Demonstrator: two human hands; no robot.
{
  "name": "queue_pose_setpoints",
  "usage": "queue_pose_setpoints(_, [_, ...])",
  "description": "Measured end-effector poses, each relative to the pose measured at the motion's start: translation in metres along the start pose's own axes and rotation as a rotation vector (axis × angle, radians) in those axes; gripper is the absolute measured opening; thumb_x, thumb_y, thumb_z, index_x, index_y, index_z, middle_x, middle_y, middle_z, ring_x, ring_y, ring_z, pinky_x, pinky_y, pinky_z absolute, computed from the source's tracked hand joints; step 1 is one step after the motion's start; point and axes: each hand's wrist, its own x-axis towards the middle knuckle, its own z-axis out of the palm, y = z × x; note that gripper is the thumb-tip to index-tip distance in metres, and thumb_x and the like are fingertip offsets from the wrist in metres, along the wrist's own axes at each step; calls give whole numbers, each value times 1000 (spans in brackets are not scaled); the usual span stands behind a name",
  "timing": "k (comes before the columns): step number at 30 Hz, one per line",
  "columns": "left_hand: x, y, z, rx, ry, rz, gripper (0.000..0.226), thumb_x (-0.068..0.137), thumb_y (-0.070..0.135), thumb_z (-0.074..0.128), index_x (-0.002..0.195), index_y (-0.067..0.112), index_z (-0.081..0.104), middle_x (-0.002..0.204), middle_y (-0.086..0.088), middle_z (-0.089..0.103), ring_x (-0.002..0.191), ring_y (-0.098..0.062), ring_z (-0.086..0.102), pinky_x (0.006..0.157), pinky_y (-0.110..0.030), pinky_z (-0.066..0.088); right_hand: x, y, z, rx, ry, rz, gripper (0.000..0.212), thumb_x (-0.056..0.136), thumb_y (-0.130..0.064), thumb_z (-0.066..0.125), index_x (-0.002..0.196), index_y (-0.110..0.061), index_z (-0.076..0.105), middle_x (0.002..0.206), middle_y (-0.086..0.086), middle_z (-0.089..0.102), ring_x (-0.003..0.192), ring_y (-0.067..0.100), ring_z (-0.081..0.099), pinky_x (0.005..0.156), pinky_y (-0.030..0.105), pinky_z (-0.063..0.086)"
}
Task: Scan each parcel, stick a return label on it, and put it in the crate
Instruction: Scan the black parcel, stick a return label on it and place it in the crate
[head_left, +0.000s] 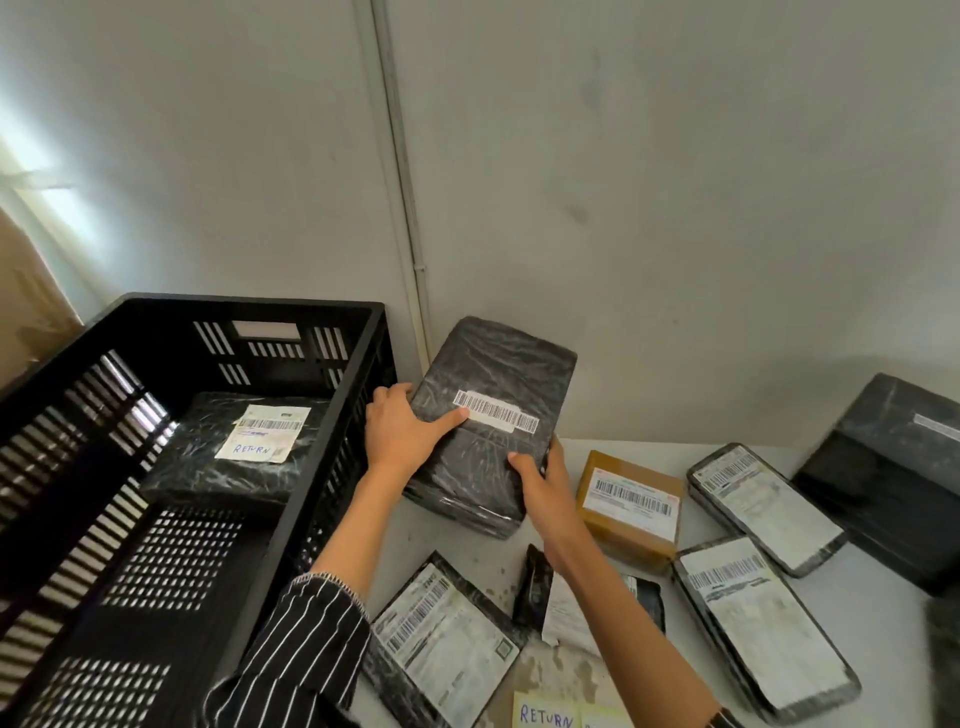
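Nearest, at the near edge of the table (467, 545), a yellow note (545, 716) marked RETURN is seen, cut off by the frame. Just beyond it a flat labelled parcel (441, 639) is laid. To its right a small dark packet (532, 584) and a white paper slip (563, 616) are partly covered by the right forearm. Further right lies a long parcel (763, 629), with a second long parcel (763, 506) beyond it and a brown box (631, 504) just beside that one. A large dark parcel (883, 478) is propped at the far right.

On the left the black crate (249, 302) is placed, its slotted right wall standing between the hands and its inside. One wrapped parcel (208, 457) already lies within, at the far end, bearing a label (265, 431) marked RETURN. A striped sleeve (291, 639) crosses the crate's near right corner.

Just right of the crate, the black-wrapped parcel (488, 364) is held, tilted, with its barcode strip (496, 412) facing up. Its left edge is grasped by the left hand (400, 431), thumb laid toward the strip. Its near right edge is grasped by the right hand (545, 483), thumb on top. Whether its near end touches the table cannot be told.

Behind everything a pale wall (675, 182) is seen, with a thin conduit (400, 156) running down it.
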Motion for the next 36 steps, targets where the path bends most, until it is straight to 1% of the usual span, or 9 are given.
queue_pose_setpoints(3, [-38,11,-6,-179,6,28,72,66,49,79,123,17,50,117,-5,39,116,-25,43,100,-38,42,-22,-18,-24,-16,-9,-53,53,96,-15,46,143,-28,27,130,-3,49,110,12,53,74,15,47])
queue_pose_setpoints(7, [-98,28,0,-354,-11,0,71,70,47,77,127,29,39,121,0,34,107,-15,43,90,-28,40,-56,-29,-60,-54,9,-105,56,95,-12,46,143,-32,28,127,-4,51,100,-1,54,68,12,46])
queue_pose_setpoints(11, [-151,36,16,-579,-121,39,72,68,42,79,123,39,32,129,1,50,109,-10,56,92,-39,52,-89,-33,-99,-84,29,-140,54,95,-9,44,142,-32,31,121,-5,53,96,-5,51,59,2,46])
queue_pose_setpoints(15, [-200,43,36,-614,-170,126,94,68,30,81,140,41,21,124,29,44,108,18,47,89,-14,46,-117,-33,-133,-119,53,-193,54,92,-6,45,140,-30,36,127,-3,53,112,9,54,74,6,49])
queue_pose_setpoints(18, [-230,49,53,-641,-138,130,94,73,30,78,145,39,18,131,28,41,121,7,44,97,-18,41,-135,-35,-155,-153,28,-239,52,92,-5,47,133,-35,39,123,-9,56,111,7,55,79,12,50])
queue_pose_setpoints(22, [-264,59,73,-655,-93,143,85,78,29,73,146,36,22,135,22,43,123,3,42,89,-2,38,-161,-36,-180,-214,-5,-267,48,94,-13,50,135,-35,37,117,-20,53,107,-2,53,75,6,49])
queue_pose_setpoints(26, [-284,61,91,-649,-82,145,85,77,35,72,146,33,24,142,11,43,129,-6,43,105,-29,41,-194,-9,-221,-319,64,-255,51,93,-32,53,140,-25,36,136,-10,47,124,4,46,102,24,40])
queue_pose_setpoints(31, [-297,63,106,-659,-84,121,79,82,25,70,147,29,26,140,7,46,125,-9,46,104,-32,42,-254,68,-282,-849,350,-220,41,88,-29,61,124,-11,51,121,4,53,113,21,50,92,27,36])
queue_pose_setpoints(36, [-303,64,116,-655,-96,119,76,84,22,68,146,29,26,135,11,46,123,-7,44,98,-23,40,-281,135,-301,-1172,298,78,66,79,-50,66,124,-4,48,114,15,53,101,32,52,76,37,43])
